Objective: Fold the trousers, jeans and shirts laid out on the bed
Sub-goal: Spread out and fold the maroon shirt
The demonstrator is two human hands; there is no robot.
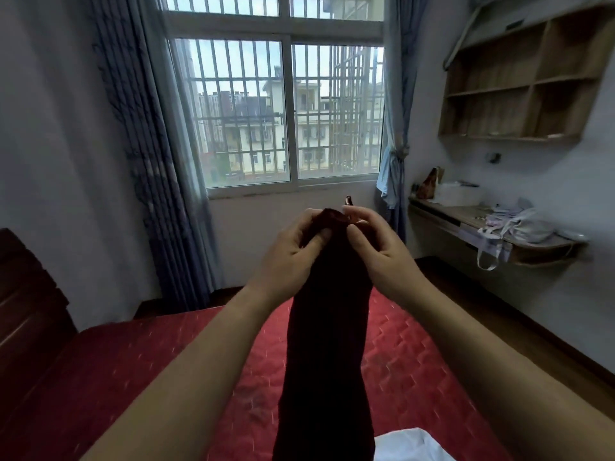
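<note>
Both hands, left hand (293,244) and right hand (379,247), hold up a long dark maroon garment (327,344) over the red quilted bed (409,367), fingers pinching its top edge.

Left hand (293,247) and right hand (379,251) pinching dark garment (329,327) top, raised over red bed (416,361); window (286,108) behind

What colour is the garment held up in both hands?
Very dark maroon, nearly black, plain; the garment shows in the head view, above the red bedcover.
</note>
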